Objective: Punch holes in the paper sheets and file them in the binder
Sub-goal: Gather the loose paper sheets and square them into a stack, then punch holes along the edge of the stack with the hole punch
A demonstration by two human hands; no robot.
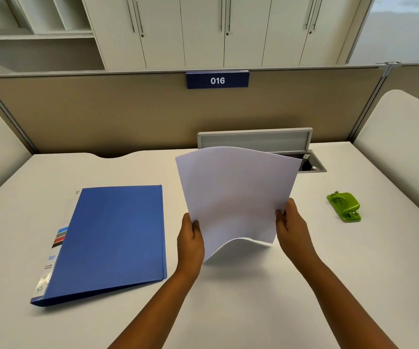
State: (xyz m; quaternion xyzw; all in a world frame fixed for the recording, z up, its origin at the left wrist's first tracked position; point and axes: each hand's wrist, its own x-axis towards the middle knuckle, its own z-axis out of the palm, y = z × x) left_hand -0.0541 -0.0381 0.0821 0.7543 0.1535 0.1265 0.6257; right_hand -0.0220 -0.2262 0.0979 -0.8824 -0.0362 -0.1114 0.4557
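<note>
My two hands lifting white paper sheets (236, 195) above a desk.
My left hand (191, 241) and right hand (292, 226) pinch the stack's side edges, between blue binder (112, 238) and green hole punch (345, 206).

Straight ahead of the hands, well beyond them, a dark blue sign (217, 80) clips over the top edge of the beige partition (102, 114) at the back of the table, and on it the white number "016" reads plainly. To the left of the left hand lies a blue binder (112, 238), and its spine label (52, 250) carries a small blue logo patch and a couple of lines of dark print, all too small and blurred to read. Near the bottom of that label sits a green recycling symbol. The paper sheets (236, 197) held up in the hands show no print on the side facing me.
</note>
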